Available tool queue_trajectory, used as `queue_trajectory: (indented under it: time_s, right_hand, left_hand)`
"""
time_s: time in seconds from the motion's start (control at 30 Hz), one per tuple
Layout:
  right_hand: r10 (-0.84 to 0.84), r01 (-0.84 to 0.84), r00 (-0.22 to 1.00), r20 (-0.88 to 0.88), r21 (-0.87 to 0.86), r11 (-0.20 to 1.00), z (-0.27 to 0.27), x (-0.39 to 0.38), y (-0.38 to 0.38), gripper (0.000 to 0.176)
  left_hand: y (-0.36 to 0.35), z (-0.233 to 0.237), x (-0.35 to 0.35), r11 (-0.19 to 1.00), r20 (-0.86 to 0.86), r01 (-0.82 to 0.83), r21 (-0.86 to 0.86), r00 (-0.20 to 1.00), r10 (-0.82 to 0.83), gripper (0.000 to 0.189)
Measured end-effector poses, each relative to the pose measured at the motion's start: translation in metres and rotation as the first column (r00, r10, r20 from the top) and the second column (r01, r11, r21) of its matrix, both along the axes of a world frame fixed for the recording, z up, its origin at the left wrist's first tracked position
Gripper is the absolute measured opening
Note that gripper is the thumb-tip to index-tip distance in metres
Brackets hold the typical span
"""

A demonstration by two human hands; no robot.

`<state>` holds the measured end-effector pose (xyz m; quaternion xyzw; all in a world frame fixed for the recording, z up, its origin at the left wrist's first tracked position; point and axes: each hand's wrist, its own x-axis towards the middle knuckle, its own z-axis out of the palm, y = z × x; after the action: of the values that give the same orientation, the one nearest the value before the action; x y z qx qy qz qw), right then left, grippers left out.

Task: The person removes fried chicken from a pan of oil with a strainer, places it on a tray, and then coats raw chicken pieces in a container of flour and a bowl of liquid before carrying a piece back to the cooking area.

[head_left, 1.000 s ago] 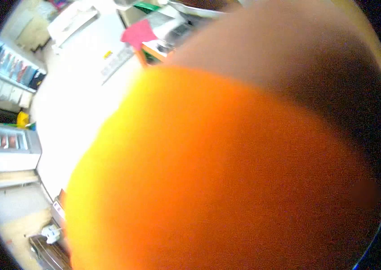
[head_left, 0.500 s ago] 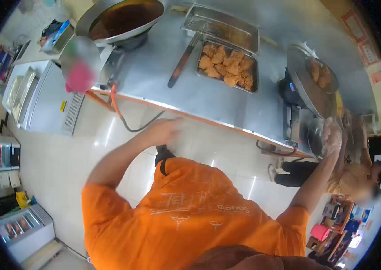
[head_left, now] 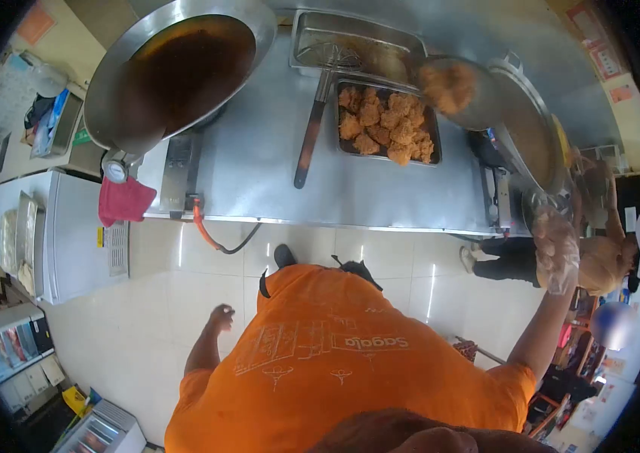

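Note:
My right hand (head_left: 558, 245), in a clear plastic glove, is closed at the right end of the counter. It grips a long-handled skimmer (head_left: 482, 106); most of the handle is hard to make out. Fried chicken pieces (head_left: 448, 84) lie in the skimmer's blurred basket, above the gap between the right wok (head_left: 527, 140) and the metal trays. More fried chicken (head_left: 388, 124) fills the near tray (head_left: 436, 155). My left hand (head_left: 222, 317) hangs low beside my body, away from the counter, fingers loosely bent and apart, with nothing seen in it.
A whisk-like wire tool (head_left: 308, 143) rests on the far tray's (head_left: 357, 23) edge. At left stands a big wok (head_left: 191, 64) of dark liquid, with a red cloth (head_left: 122, 200) below it. Another person (head_left: 599, 260) stands at the right. An orange hose (head_left: 203, 230) hangs off the counter.
The skimmer with chicken has moved left, from over the right wok toward the trays. My left hand has dropped down and back from the counter's front. My view has shifted.

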<state>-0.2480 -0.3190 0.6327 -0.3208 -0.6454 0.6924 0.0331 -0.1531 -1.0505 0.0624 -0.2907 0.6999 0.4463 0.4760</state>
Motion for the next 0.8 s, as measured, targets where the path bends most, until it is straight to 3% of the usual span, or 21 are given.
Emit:
queue_trajectory:
  time_s: [0.03,0.07,0.1,0.13,0.17,0.2,0.23,0.27,0.3,0.37,0.4,0.43,0.47,0.53,0.57,0.6,0.67,0.7,0.77,0.8]
  right_hand:
    - [0.031,-0.027,0.993,0.112,-0.038,0.999,0.0,-0.015,-0.003,0.017]
    - [0.071,-0.055,0.973,0.22,-0.079,0.995,-0.001,-0.03,-0.006,0.016]
    - [0.084,-0.091,0.954,0.288,0.011,0.996,-0.007,-0.042,-0.015,0.014]
    - [0.092,-0.135,0.93,0.355,0.101,0.986,-0.011,-0.055,-0.019,0.015]
    - [0.24,-0.186,0.919,0.311,-0.194,0.963,-0.012,-0.07,-0.014,0.009]
    - [0.201,-0.17,0.901,0.385,-0.113,0.979,-0.007,-0.078,-0.018,0.009]
    - [0.159,-0.162,0.878,0.452,-0.032,0.986,0.004,-0.087,-0.025,0.01]
    - [0.113,-0.161,0.854,0.508,0.051,0.986,0.01,-0.097,-0.028,0.011]
    - [0.277,-0.256,0.835,0.476,-0.111,0.96,0.016,-0.101,-0.009,0.012]
    - [0.284,-0.245,0.915,0.287,-0.163,0.956,0.023,-0.103,-0.012,0.017]
    - [0.297,-0.257,0.9,0.32,-0.161,0.953,0.04,-0.112,-0.017,0.025]
    - [0.31,-0.27,0.884,0.351,-0.16,0.95,0.056,-0.119,-0.023,0.034]
    - [0.31,-0.264,0.855,0.416,-0.165,0.95,0.059,-0.134,-0.023,0.024]
    - [0.287,-0.237,0.796,0.532,-0.163,0.958,0.064,-0.15,-0.021,0.01]
    - [0.236,-0.209,0.836,0.495,-0.109,0.972,0.074,-0.147,-0.03,0.01]
    - [0.195,-0.187,0.864,0.464,-0.065,0.98,0.085,-0.145,-0.049,0.01]
    - [0.228,-0.24,0.858,0.461,-0.033,0.97,0.078,-0.159,-0.041,0.009]
    - [0.267,-0.29,0.824,0.501,-0.032,0.957,0.067,-0.164,-0.001,0.009]
    - [0.272,-0.276,0.811,0.517,-0.071,0.959,0.062,-0.167,0.002,0.005]
    - [0.171,-0.2,0.826,0.537,-0.004,0.98,0.066,-0.164,-0.01,0.005]
  left_hand:
    - [-0.005,-0.008,-0.021,0.99,0.008,-0.116,0.084,0.993,0.115,0.029]
    - [-0.005,-0.004,-0.042,0.93,0.063,-0.338,0.146,0.941,0.332,0.028]
    - [-0.002,0.001,-0.066,0.894,0.053,-0.409,0.183,0.912,0.407,0.03]
    - [0.006,0.008,-0.089,0.942,-0.07,-0.313,0.122,0.944,0.323,0.031]
    - [0.015,0.021,-0.108,0.974,-0.169,-0.223,0.039,0.959,0.226,0.033]
    - [0.025,0.04,-0.125,0.983,-0.217,-0.185,0.001,0.959,0.181,0.034]
    - [0.04,0.08,-0.141,0.989,-0.194,-0.148,0.014,0.97,0.148,0.037]
    - [0.044,0.079,-0.139,0.975,-0.179,-0.211,0.07,0.959,0.221,0.037]
    - [0.045,0.075,-0.135,0.955,-0.156,-0.269,0.121,0.945,0.286,0.037]
    - [0.059,0.065,-0.12,0.935,-0.134,-0.305,0.181,0.934,0.331,0.037]
    - [0.064,0.066,-0.106,0.914,-0.004,-0.343,0.217,0.936,0.352,0.036]
    - [0.06,0.019,-0.067,0.918,0.081,-0.267,0.294,0.964,0.254,0.031]
    - [0.056,-0.024,-0.03,0.907,0.149,-0.187,0.377,0.979,0.14,0.027]
    - [0.094,0.029,-0.032,0.986,0.115,-0.052,0.159,0.993,0.033,0.026]
    - [0.118,0.069,-0.039,0.999,0.121,0.013,0.048,0.992,-0.019,0.026]
    - [0.122,0.063,-0.021,0.992,0.231,-0.117,0.052,0.968,0.103,0.028]
    - [0.119,0.064,-0.007,0.995,0.257,-0.079,0.052,0.964,0.063,0.03]
    - [0.126,0.067,-0.015,0.997,0.263,-0.053,0.064,0.964,0.035,0.031]
    - [0.122,0.047,-0.015,0.988,0.297,-0.129,0.087,0.95,0.098,0.033]
    - [0.122,0.044,-0.014,0.98,0.318,-0.18,0.09,0.937,0.142,0.034]
